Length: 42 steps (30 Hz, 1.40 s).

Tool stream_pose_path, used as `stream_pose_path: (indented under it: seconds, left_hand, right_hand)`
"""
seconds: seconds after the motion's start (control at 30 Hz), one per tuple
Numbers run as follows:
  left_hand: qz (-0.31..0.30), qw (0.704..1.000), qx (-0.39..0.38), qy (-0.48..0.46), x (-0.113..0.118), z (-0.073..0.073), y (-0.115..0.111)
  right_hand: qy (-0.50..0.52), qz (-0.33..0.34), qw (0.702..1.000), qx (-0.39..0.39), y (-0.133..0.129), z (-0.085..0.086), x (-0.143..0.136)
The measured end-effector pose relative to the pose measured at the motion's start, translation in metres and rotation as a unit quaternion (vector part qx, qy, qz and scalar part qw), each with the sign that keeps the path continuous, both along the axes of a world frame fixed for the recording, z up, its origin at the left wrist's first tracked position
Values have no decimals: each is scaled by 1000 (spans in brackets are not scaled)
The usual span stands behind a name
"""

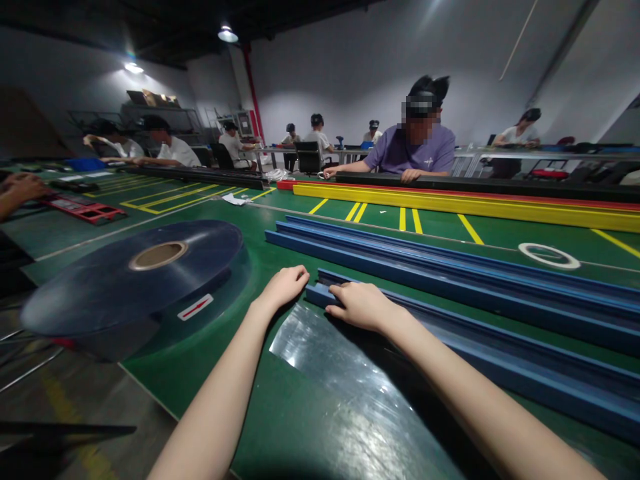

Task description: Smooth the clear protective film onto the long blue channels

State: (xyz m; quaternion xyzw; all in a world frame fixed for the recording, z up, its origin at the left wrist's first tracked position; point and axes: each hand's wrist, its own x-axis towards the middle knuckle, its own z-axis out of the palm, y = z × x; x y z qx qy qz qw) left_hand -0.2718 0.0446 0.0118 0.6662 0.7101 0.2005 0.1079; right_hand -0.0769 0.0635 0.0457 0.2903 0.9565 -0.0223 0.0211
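Observation:
My right hand (361, 305) rests on the near end of a blue channel rail (450, 330), fingers bent over its edge; what they hold, if anything, is hidden. My left hand (284, 285) lies just left of that rail end, its fingers curled together and pointing toward it; nothing can be made out in them. Beneath both forearms a clear plastic strip (345, 380) stretches over the green table (270, 413), its cut end close below my left hand. To the left sits a large roll of clear film (100, 273) with a cardboard core.
More blue rails (400, 260) lie behind the held one. A white tape ring (549, 255) is at the right. Yellow and red bars (450, 205) run across the far side, where a person in purple (415, 150) sits. At the left, another person's hand (25, 189) is near a red frame (90, 209).

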Motion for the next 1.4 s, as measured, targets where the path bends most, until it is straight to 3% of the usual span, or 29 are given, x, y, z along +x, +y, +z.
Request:
stream_pose_path:
  seconds: [0.4,0.6,0.8,1.0,1.13,1.27,1.4]
  left_hand:
    - [-1,998,-15,58,4,2,0]
    - [5,993,-12,118,7,4,-3]
    - [3,987,-2,161,3,8,-7]
    - [54,959,128,246,27,18,-12]
    - [91,955,201,200,45,24,-17]
    - [17,955,240,171,72,19,-20]
    - [-95,951,221,194,112,11,-13]
  right_hand:
    - [33,-4,999,18,1,-8,-7]
    - [111,-4,989,102,-10,-7,11]
    - [143,-34,967,206,-14,-9,86]
    - [127,-116,958,229,-19,-18,187]
    - [115,-187,954,205,-22,-32,260]
    - [106,-220,952,184,-21,-42,321]
    - [90,-286,933,199,-24,-45,338]
